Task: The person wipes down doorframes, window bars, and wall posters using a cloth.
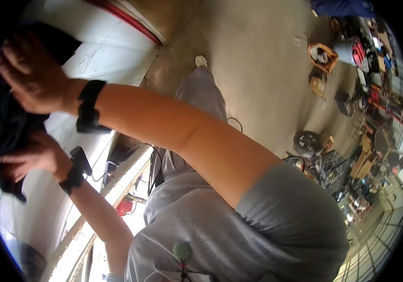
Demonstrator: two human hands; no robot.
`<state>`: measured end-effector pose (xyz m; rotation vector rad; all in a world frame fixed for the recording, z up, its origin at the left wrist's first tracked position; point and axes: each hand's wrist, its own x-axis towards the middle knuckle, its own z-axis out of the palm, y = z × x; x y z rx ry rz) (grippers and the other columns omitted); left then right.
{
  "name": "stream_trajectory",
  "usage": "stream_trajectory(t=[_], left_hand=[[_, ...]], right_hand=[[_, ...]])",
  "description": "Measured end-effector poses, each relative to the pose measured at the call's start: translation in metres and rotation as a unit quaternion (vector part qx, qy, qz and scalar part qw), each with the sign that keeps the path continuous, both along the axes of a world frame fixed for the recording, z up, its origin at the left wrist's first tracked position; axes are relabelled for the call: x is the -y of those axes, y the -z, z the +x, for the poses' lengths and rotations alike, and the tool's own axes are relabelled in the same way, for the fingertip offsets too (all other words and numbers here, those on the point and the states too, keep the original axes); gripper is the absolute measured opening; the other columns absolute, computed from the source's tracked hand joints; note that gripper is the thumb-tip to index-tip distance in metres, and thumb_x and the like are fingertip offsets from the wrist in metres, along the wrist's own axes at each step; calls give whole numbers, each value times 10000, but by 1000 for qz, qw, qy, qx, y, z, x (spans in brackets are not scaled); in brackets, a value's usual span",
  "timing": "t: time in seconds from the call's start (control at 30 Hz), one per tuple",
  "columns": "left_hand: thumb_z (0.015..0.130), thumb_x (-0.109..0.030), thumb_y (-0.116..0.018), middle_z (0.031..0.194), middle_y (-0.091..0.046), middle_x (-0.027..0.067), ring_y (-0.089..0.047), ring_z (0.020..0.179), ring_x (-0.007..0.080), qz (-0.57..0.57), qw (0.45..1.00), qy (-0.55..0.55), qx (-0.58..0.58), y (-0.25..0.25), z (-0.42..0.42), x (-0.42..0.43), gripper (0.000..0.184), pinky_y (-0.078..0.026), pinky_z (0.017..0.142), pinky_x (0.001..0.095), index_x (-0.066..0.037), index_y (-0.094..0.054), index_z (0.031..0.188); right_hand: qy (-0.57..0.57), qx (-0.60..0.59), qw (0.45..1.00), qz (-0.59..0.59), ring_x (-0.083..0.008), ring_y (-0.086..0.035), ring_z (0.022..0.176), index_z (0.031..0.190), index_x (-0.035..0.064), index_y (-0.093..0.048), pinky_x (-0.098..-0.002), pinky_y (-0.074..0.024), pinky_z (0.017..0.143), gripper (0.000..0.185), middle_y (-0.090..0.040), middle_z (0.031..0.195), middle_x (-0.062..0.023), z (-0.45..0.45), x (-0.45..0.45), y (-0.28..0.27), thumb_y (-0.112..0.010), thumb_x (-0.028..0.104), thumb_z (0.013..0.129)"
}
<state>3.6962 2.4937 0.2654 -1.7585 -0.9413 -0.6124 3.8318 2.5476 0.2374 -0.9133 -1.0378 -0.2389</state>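
Observation:
A black cloth (20,127) lies against a white panel (100,51) at the far left of the head view. My right hand (34,77) rests on the upper part of the cloth, its fingers stretched out. Lower down, my left hand (39,155) presses on the same cloth near its bottom end, fingers extended and apart. Part of the cloth is hidden behind both hands. Each wrist wears a black strap (88,105), and a small dark device (81,160) sits at the left one.
Below the panel runs a bright frame edge (117,192) with a red object (125,207) near it. Concrete floor (258,61) spreads to the right. Along the right stand an open cardboard box (323,57), a dark wheel (306,142) and much clutter. A dark-blue-clothed person (345,7) appears at top right.

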Motion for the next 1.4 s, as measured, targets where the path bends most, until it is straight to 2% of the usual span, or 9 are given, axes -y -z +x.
stream_trajectory(t=[0.23,0.33,0.43,0.63,0.67,0.7,0.83,1.13,1.4], left_hand=[[782,-330,-647,1257,-339,404,-414,1070,573,-179,978,-12,109,56,-44,25,858,-352,883,586,95,-186,1368],[790,-319,-649,1215,-334,440,-419,1042,567,-93,991,-58,77,16,-35,21,853,-333,890,580,124,-185,1352],[825,-337,-593,1322,-187,402,-196,1202,548,-17,993,24,119,-70,2,11,835,-100,932,670,-16,-106,1423],[836,-302,-538,1426,-208,274,-259,1262,434,37,971,75,224,-173,53,0,697,-84,1042,568,-42,-243,1412],[837,-295,-528,1425,-219,271,-248,1278,432,38,969,66,237,-174,54,-5,682,-104,1048,557,-48,-253,1411],[837,-287,-518,1425,-231,267,-237,1294,429,40,966,57,250,-165,45,-1,668,-125,1054,546,-53,-263,1409],[859,-325,-475,1394,-267,309,-232,1294,468,28,971,40,233,-117,15,-20,628,-132,1032,596,7,-314,1367],[946,-400,-387,1410,-306,227,-254,1310,390,114,952,45,282,-201,35,-22,547,-148,1034,560,-81,-334,1387],[943,-379,-336,1417,-240,284,-224,1303,439,15,973,-61,221,-106,18,-24,579,-127,1045,552,-7,-290,1383]], right_hand=[[-113,22,988,-104,-375,-524,1074,1053,5,-580,-418,-447,907,315,-511,1196,-222,43,43,29,-540,-72,751],[-150,68,980,-112,-325,-575,978,980,27,-588,-375,-498,797,252,-543,1128,-175,84,51,-23,-570,-58,744],[-43,141,987,62,-349,-559,968,987,1,-573,-368,-478,797,245,-527,1100,-213,117,47,-115,-570,-34,745],[-60,271,959,65,-364,-74,1373,1413,-18,-165,-428,-103,1125,561,-33,1481,-235,95,-9,-209,-391,149,927],[-52,197,977,68,-467,-356,1203,1229,-86,-417,-471,-297,1015,457,-353,1292,-317,99,12,-225,-498,73,809],[-79,287,955,-5,-505,-180,1292,1327,-116,-266,-534,-116,1074,587,-196,1403,-321,85,4,-209,-454,140,834],[-60,316,946,-44,-459,-150,1334,1363,-77,-257,-544,-98,1083,610,-167,1431,-306,82,0,-184,-426,204,849],[-25,303,953,15,-459,-127,1340,1354,-118,-227,-539,-75,1095,645,-139,1431,-326,83,-3,-272,-419,193,823],[-26,365,931,-22,-445,-203,1325,1354,-61,-306,-536,-134,1082,610,-227,1417,-299,94,-12,-192,-427,214,822]])
